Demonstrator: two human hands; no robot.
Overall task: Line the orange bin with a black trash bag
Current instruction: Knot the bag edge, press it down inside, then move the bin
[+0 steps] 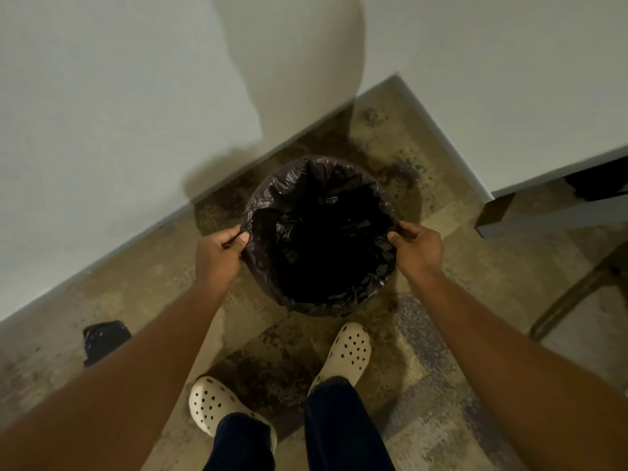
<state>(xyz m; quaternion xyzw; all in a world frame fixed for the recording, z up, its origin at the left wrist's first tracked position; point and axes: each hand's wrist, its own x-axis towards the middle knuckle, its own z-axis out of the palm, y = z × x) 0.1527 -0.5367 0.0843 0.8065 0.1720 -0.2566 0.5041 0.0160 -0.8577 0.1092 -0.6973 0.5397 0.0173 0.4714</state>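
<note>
Here, left hand point(217, 253) and right hand point(417, 247) each grip clenched on black trash bag point(272, 212) edge, opposite sides

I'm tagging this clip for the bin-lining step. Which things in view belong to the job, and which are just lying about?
In the job:
- crinkled black plastic trash bag spread over the round bin
- left hand and right hand, each pinching its edge

Lying about:
- small black crumpled plastic bundle on the floor
- white wall ledge

left hand point(217, 254), right hand point(417, 248), both pinching
</note>
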